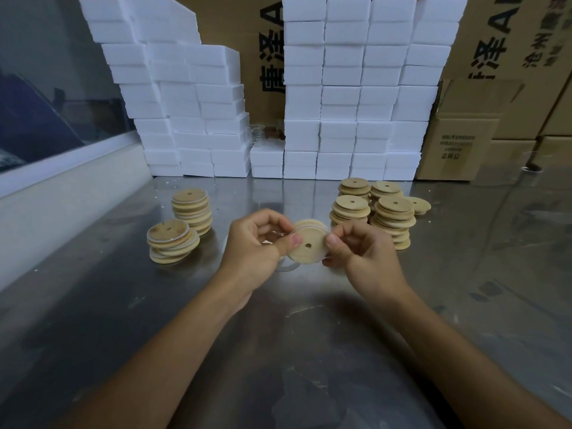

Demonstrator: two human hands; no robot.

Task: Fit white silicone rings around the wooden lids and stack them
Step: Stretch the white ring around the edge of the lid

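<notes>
Ring-fitting step in hand: both hands hold one wooden lid [308,245] on edge above the desk [309,351], flat face with its centre hole turned toward the camera. Left hand [257,243] has its thumb pressed on the lid's left rim and the other fingers [272,221] curled behind; right hand [362,252] mirrors it, thumb on the right rim, fingers curled round the back. Both are closed on the lid, pinching at the rim. A thin translucent band, likely the silicone ring [301,229], shows along the lid's upper left edge between the two thumbs; how far round it is seated cannot be told, the back is hidden. Another loose ring-like loop [288,267] lies on the desk just below the fingers. Left of the fingers stand two stacks [179,224] with pale bands at the edges, probably finished; right of the fingers and beyond them, several stacks of bare lids [374,209], probably the supply. Judgement: fitting is midway on this lid. Next move calls for walking both thumbs round the rim to roll the band into its groove without it popping off the opposite side, then setting the lid flat on a left stack, centred so the leaning near stack does not slide.
</notes>
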